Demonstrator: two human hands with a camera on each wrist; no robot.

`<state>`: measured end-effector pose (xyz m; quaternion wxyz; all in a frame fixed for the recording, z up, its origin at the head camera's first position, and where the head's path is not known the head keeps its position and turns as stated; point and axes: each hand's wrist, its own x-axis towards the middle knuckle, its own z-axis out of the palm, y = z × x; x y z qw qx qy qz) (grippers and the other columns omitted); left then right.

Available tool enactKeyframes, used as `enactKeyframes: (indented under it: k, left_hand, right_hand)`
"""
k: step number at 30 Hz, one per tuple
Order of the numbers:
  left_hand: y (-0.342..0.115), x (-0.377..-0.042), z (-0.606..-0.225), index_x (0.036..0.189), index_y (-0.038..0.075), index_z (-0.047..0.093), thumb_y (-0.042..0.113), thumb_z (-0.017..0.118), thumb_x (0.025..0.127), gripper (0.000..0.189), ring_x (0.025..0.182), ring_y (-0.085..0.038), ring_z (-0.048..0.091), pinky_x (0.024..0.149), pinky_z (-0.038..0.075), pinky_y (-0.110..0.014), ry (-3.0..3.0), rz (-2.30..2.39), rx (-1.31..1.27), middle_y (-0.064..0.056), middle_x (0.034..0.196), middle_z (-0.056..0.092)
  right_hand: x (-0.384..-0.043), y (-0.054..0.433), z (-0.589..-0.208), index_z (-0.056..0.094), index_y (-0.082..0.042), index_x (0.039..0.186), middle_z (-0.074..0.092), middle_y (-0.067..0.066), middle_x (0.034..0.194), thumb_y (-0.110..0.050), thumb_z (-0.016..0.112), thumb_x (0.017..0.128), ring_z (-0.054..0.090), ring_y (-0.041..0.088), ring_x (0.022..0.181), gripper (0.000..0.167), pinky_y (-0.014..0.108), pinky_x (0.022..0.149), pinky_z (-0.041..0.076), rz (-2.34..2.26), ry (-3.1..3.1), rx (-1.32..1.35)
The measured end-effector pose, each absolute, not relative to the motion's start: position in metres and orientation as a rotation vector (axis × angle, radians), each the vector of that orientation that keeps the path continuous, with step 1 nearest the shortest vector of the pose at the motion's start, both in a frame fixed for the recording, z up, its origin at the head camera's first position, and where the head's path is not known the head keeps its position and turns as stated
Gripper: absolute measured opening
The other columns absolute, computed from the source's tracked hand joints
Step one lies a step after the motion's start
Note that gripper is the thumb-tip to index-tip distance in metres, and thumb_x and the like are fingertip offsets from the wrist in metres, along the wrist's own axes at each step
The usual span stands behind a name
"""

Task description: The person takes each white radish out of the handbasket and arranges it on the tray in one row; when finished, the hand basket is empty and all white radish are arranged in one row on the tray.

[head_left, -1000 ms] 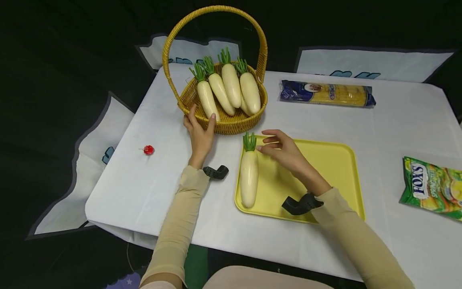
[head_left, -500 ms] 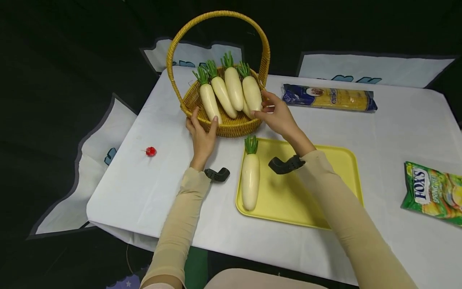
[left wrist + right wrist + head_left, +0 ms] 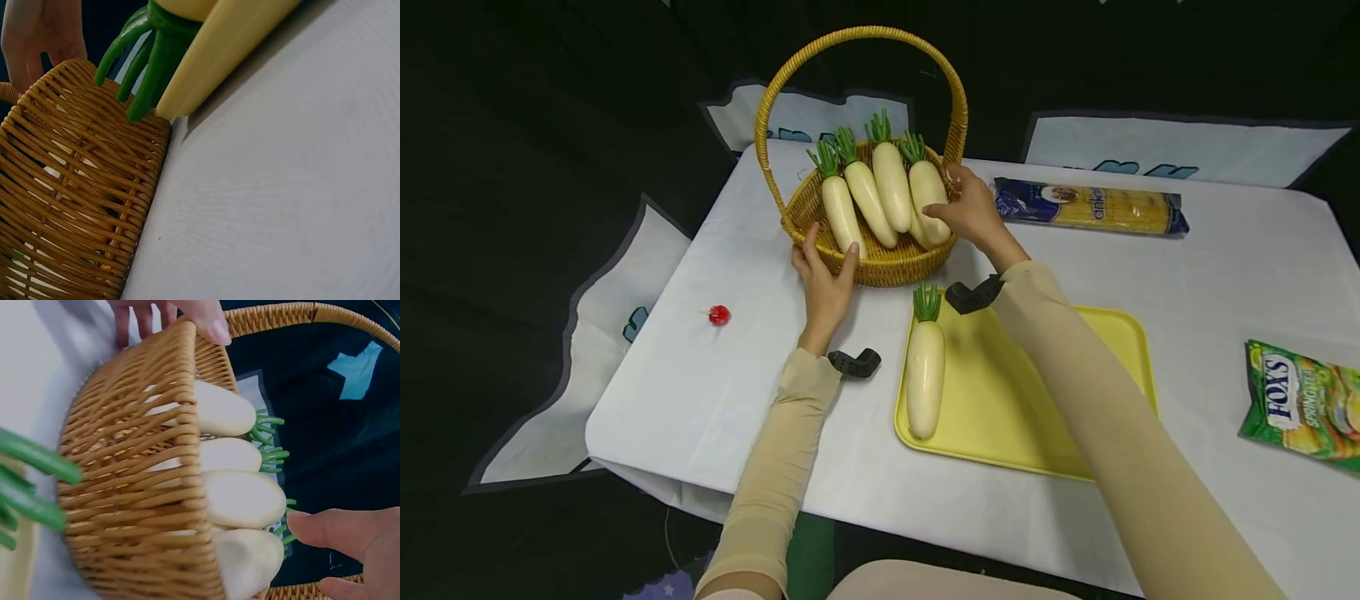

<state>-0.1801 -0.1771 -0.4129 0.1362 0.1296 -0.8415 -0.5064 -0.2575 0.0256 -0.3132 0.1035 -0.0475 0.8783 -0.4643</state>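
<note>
A wicker basket with a tall hoop handle holds several white radishes with green tops. My left hand grips its front left rim, thumb over the inside and fingers outside, as the right wrist view also shows. At the basket's right side is my right hand, its thumb stretched over the rightmost radish and its fingers by the handle's base. In the right wrist view this thumb stands apart from the fingers. Another white radish lies lengthwise along the left side of a yellow tray.
A pasta packet lies right of the basket. On the far right is a green candy bag. A red lollipop lies left of my left arm. The white table's rounded left edge borders dark cloth.
My right hand has moved from above the tray's radish up to the right side of the basket. My left hand has kept its place on the basket rim.
</note>
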Motion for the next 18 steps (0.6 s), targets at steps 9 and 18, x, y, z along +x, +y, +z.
enactKeyframes:
  k: [9, 18]
  left_hand:
    - [-0.177, -0.179, -0.414, 0.142, 0.034, 0.013, 0.063, 0.046, 0.082, 0.074, 0.133, -0.045, 0.016, 0.102, 0.024, -0.060, -2.440, -1.460, 0.372, -0.021, 0.148, -0.004]
    - [-0.178, -0.179, -0.413, 0.143, 0.032, 0.013, 0.064, 0.046, 0.082, 0.076, 0.132, -0.046, 0.018, 0.101, 0.025, -0.060, -2.464, -1.425, 0.376, -0.021, 0.148, -0.003]
  right_hand:
    - [-0.270, 0.008, -0.315, 0.017, -0.015, 0.145, 0.024, 0.008, 0.149, -0.020, 0.065, 0.081, 0.028, 0.024, 0.135, 0.080, 0.036, 0.106, 0.032, -1.308, 2.543, -0.046]
    - [-0.275, 0.003, -0.327, 0.023, -0.014, 0.144, 0.031, 0.010, 0.145, -0.013, 0.061, 0.083, 0.033, 0.025, 0.131, 0.071, 0.036, 0.103, 0.035, -1.309, 2.586, -0.102]
